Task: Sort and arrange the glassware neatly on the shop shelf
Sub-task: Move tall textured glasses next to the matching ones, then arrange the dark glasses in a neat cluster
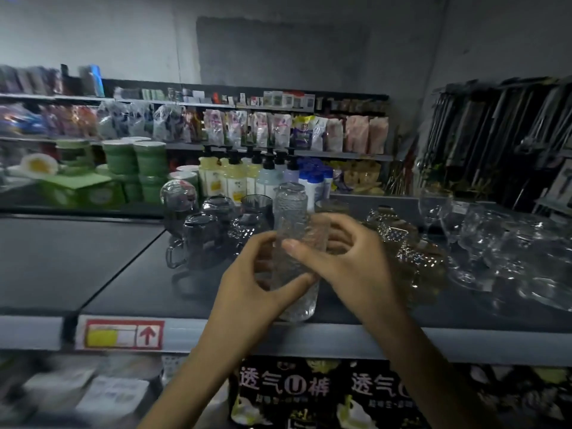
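We hold the tall clear textured glass tumbler [298, 301] at the front edge of the dark grey metal shelf [130, 274]. Our left hand [260, 284] curls round its lower half and our right hand [340, 258] pinches higher up, probably to steady slippery glass. Smoky grey glass mugs [201, 235], amber cut glasses [402, 243] and clear stemmed goblets [470, 236] stand in separate groups, so the matching upturned clear textured tumbler [291, 199] behind suggests where ours belongs.

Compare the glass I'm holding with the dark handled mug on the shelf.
The glass is tall, clear and textured; the mug is squat and smoky grey. The glass lacks a handle; the mug has one. The glass is held; the mug stands untouched. Both are glass.
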`<state>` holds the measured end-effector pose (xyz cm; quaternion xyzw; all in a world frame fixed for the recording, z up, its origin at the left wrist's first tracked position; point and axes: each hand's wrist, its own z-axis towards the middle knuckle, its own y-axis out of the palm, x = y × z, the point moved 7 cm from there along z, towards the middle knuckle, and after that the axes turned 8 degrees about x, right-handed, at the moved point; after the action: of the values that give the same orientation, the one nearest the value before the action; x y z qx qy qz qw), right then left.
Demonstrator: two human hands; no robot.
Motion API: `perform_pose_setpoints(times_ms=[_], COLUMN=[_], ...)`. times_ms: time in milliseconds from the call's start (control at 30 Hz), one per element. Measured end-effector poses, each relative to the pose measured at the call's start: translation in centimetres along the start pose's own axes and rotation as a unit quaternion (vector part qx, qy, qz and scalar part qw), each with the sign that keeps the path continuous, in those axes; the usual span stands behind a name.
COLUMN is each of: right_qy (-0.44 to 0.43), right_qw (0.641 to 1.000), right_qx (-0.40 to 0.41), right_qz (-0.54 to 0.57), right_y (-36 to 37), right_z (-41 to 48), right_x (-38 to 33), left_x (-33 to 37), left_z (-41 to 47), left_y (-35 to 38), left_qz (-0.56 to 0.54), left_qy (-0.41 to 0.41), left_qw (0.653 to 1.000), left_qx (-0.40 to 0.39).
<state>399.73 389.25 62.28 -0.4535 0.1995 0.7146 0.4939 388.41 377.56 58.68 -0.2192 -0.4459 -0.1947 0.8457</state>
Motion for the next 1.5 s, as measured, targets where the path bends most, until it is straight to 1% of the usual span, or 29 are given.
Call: perform_pose_setpoints(times_ms=[167, 367, 600, 767, 900, 967, 1033, 1100, 1167, 1300, 1400, 1500], right_qy=[-0.025, -0.006, 0.010, 0.025, 0.031, 0.004, -0.041, -0.086, -0.115, -0.113, -0.124, -0.134], right_qw=[0.998, 0.997, 0.999, 0.998, 0.997, 0.995, 0.989, 0.985, 0.986, 0.990, 0.986, 0.979], right_qx=[0.041, 0.047, 0.033, 0.054, 0.067, 0.097, 0.138, 0.147, 0.117, 0.004, -0.062, -0.135], right_qz=[-0.037, -0.067, -0.035, -0.015, -0.013, -0.022, -0.023, -0.011, 0.014, 0.079, 0.094, 0.074], right_y=[2.5, 3.2, 3.5, 3.9, 3.6, 2.2, 0.6, 0.2, 1.2, 6.0, 11.4, 18.6], right_z=[3.1, 4.2, 4.0, 3.8, 2.6, 0.9, -1.0, -2.6, -3.6, -5.2, -6.0, -6.5], right_x=[1.4, 3.8, 5.1, 6.5, 6.1, 5.2, 4.1, 3.1, 2.3, 0.1, -1.9, -3.7], left_x=[-2.2, -4.7, -5.6, -4.9, -4.1, -3.8, -3.7, -3.3, -2.4, -1.1, -1.0, -2.2], left_z=[3.7, 5.3, 5.6, 5.0, 4.5, 4.1, 3.4, 2.3, 0.8, -3.0, -5.5, -7.1], left_y=[-0.4, 1.1, 1.6, 1.5, 1.5, 1.3, 0.5, -0.7, -2.1, -6.8, -12.6, -19.9], left_qz=[0.015, 0.039, 0.059, 0.073, 0.089, 0.107, 0.129, 0.140, 0.132, 0.133, 0.157, 0.203], left_qy=[0.002, -0.006, 0.000, -0.001, 0.004, 0.003, 0.000, 0.004, 0.014, 0.016, 0.021, 0.009], left_qw=[0.999, 0.999, 0.998, 0.997, 0.995, 0.993, 0.990, 0.988, 0.987, 0.984, 0.973, 0.952], left_qx=[0.037, 0.031, 0.033, 0.037, 0.043, 0.045, 0.054, 0.071, 0.086, 0.116, 0.169, 0.228])
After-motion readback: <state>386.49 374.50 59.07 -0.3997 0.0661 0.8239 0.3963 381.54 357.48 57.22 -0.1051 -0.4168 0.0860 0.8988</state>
